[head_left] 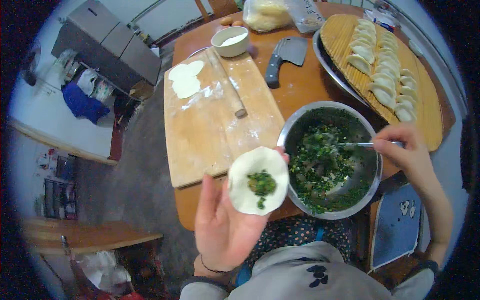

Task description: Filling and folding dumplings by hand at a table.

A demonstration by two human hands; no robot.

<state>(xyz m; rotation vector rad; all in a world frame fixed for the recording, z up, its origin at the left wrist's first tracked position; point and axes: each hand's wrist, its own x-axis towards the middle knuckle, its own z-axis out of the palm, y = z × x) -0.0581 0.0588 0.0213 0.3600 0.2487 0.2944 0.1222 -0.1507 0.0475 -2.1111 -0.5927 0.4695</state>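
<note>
On the open palm and fingers of my left hand lies a round dough wrapper. A small heap of chopped green filling sits at its middle. My right hand grips the metal handle of a utensil, whose far end is hidden in the filling. That end dips into a steel mixing bowl holding chopped greens. The bowl stands at the table's front edge, just right of my left hand.
A floured wooden board bears a rolling pin and several wrappers. Behind it are a bowl of flour and a cleaver. Rows of folded dumplings lie on a round slatted tray at right.
</note>
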